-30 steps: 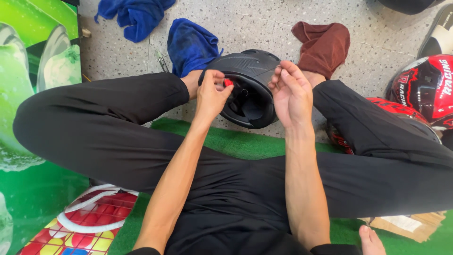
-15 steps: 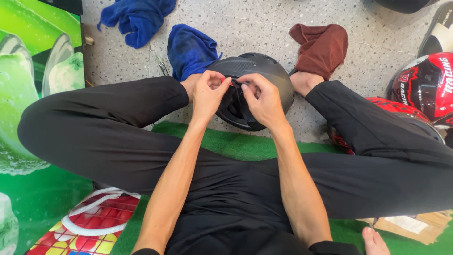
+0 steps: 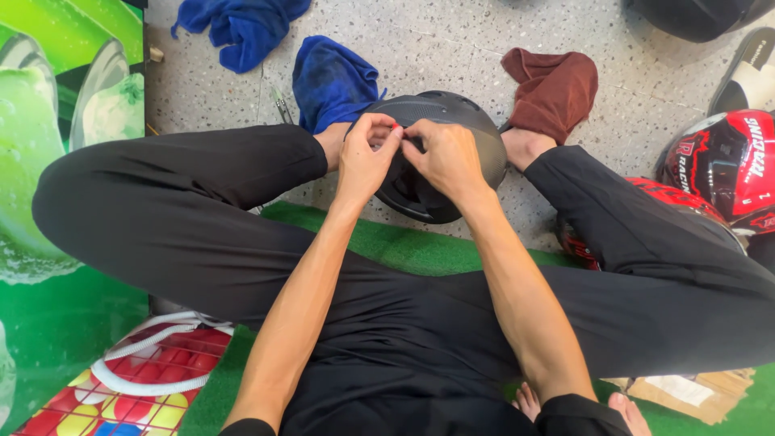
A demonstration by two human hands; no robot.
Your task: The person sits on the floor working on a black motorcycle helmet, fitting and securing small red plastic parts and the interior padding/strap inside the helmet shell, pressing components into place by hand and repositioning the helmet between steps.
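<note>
A black helmet point(image 3: 452, 113) rests on the speckled floor between my feet, tipped toward me. Both my hands meet over its near rim. My left hand point(image 3: 367, 157) pinches a small red piece point(image 3: 396, 127) at its fingertips. My right hand point(image 3: 448, 157) has its fingers closed on the same spot, touching the left fingertips and the helmet's edge. What lies under the fingers is hidden.
A blue cloth point(image 3: 331, 81) lies just behind the helmet, another blue cloth point(image 3: 238, 24) farther back, a maroon cloth point(image 3: 557, 85) to the right. Red helmets point(image 3: 726, 169) sit at right. A green mat point(image 3: 404, 246) is under my legs, a patterned bag point(image 3: 145, 379) at lower left.
My right hand moved left from the helmet's right rim to join the left hand. The helmet tipped so more of its outer shell shows.
</note>
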